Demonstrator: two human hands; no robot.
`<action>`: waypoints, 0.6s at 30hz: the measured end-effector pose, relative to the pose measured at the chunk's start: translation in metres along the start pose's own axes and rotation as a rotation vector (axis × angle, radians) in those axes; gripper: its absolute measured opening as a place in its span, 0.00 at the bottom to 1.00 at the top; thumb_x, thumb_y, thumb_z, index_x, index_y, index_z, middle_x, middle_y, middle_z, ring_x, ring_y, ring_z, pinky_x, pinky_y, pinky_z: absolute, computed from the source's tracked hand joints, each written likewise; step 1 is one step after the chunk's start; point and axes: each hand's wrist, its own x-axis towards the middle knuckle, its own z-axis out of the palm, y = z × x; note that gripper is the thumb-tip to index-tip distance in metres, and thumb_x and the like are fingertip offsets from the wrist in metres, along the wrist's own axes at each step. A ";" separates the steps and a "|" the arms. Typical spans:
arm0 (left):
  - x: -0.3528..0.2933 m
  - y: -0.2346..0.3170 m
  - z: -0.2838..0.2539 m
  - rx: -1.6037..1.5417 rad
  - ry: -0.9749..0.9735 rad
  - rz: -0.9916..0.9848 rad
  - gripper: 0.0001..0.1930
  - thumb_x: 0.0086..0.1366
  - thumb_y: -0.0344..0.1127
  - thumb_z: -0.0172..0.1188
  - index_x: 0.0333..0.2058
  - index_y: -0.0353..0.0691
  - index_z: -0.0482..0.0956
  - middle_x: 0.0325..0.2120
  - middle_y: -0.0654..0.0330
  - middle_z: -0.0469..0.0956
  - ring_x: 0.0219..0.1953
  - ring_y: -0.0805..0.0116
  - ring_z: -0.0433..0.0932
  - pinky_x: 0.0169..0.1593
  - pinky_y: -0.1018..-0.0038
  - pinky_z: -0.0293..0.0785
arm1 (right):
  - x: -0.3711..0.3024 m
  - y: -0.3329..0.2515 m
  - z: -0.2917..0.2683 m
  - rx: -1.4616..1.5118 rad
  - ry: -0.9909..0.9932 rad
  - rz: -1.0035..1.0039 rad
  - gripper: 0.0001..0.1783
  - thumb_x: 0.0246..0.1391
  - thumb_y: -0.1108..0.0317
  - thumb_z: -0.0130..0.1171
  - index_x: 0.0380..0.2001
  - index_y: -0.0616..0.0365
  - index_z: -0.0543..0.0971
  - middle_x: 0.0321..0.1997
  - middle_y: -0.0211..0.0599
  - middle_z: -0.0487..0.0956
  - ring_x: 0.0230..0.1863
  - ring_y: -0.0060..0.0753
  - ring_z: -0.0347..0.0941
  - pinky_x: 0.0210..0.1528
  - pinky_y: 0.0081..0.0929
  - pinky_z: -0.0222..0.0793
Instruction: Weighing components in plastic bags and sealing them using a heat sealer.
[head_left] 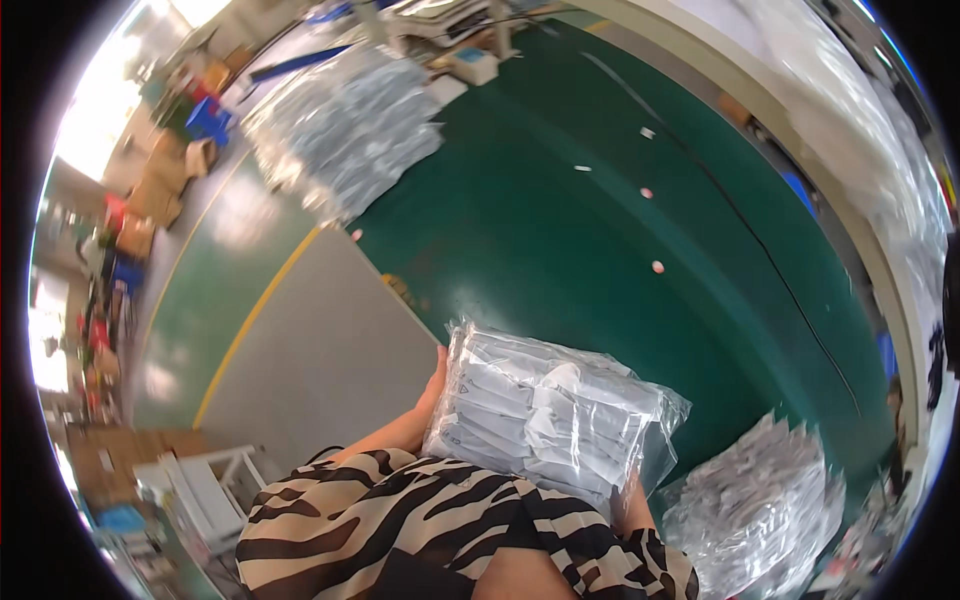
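Observation:
I carry a clear plastic bag (555,400) packed with rows of folded grey-white items, close against my body at waist height. My left hand (438,372) grips its left side; most of the fingers are hidden at the edge. On the right side, my right hand (631,500) holds the lower corner, partly covered by the loose, crinkled film. What the packed items are I cannot make out through the shiny wrapping.
Low on the right lies a heap of similar plastic-wrapped packs (760,500). Another large stack (350,125) stands at the far left. A long plastic-covered table (850,130) runs along the right. A black cable (760,240) and small scraps lie on the green floor (540,210).

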 end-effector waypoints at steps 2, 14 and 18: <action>-0.035 0.003 0.007 -0.116 -0.030 0.012 0.45 0.60 0.74 0.29 0.62 0.41 0.59 0.57 0.51 0.65 0.56 0.58 0.66 0.59 0.67 0.62 | 0.003 -0.013 -0.013 -0.074 -0.034 0.019 0.28 0.62 0.53 0.43 0.60 0.59 0.61 0.57 0.41 0.69 0.53 0.36 0.70 0.55 0.31 0.69; -0.097 -0.022 -0.068 -0.423 0.012 0.233 0.46 0.57 0.76 0.30 0.62 0.44 0.57 0.56 0.48 0.65 0.55 0.50 0.67 0.58 0.56 0.66 | -0.022 -0.121 0.166 -0.414 -0.135 0.089 0.29 0.62 0.53 0.43 0.60 0.59 0.60 0.58 0.41 0.68 0.54 0.36 0.69 0.55 0.31 0.69; -0.121 -0.006 -0.108 -0.523 -0.022 0.211 0.49 0.56 0.78 0.29 0.65 0.44 0.51 0.61 0.49 0.58 0.60 0.51 0.61 0.61 0.59 0.59 | 0.043 -0.102 0.326 -0.483 -0.151 0.090 0.29 0.62 0.53 0.43 0.61 0.58 0.60 0.58 0.42 0.68 0.55 0.36 0.69 0.55 0.31 0.68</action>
